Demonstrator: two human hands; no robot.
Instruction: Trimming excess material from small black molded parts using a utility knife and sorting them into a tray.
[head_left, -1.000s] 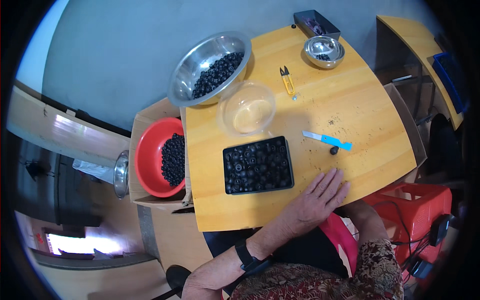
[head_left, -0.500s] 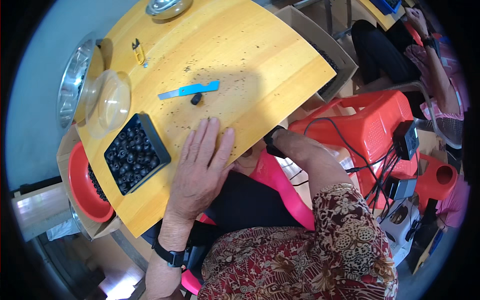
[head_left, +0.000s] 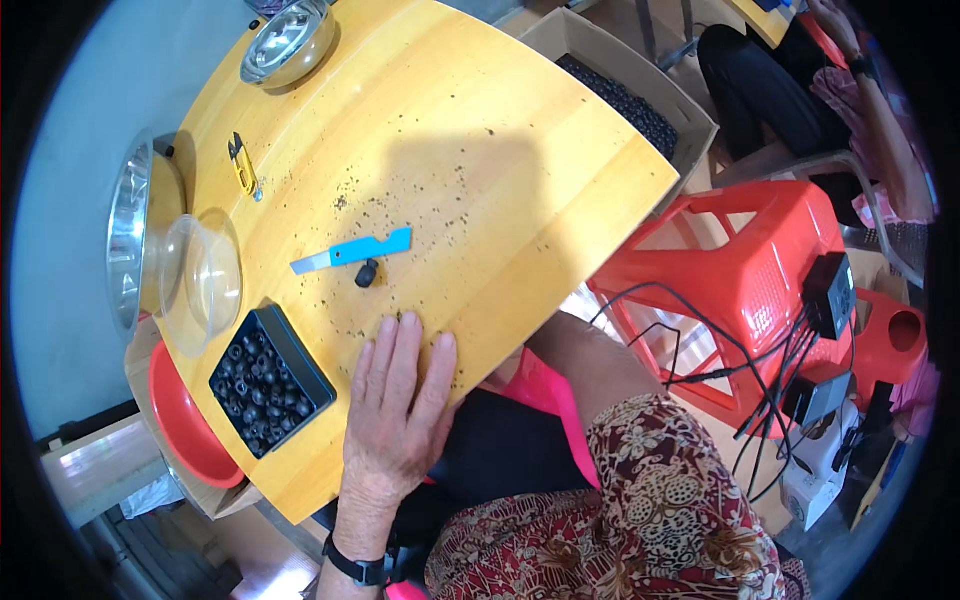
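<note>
My left hand point(head_left: 395, 425) lies flat on the wooden table near its close edge, fingers stretched out, holding nothing. Beyond its fingertips is a knife point(head_left: 355, 250) with a blue handle and a short pale blade. Against the handle sits one small, dark, rounded piece point(head_left: 366, 274). Left of the hand stands a dark rectangular tray point(head_left: 314, 362) full of small, round, black pieces point(head_left: 262, 395), some with a hole or dimple in them. My right forearm reaches down past the table's edge, and the hand itself is hidden below the tabletop.
Crumbs dot the table point(head_left: 480, 85). Yellow thread snips point(head_left: 242, 165), a clear plastic bowl point(head_left: 205, 285) and metal bowls point(head_left: 288, 45) stand around its left and far sides. A red basin point(head_left: 195, 430) sits lower left. Right are a box of dark pieces point(head_left: 620, 105), red stools point(head_left: 750, 230), cables and another person.
The view has shifted, so the table items appear lower and further left. My right hand has slid out of sight under the table edge. My left hand stays flat.
</note>
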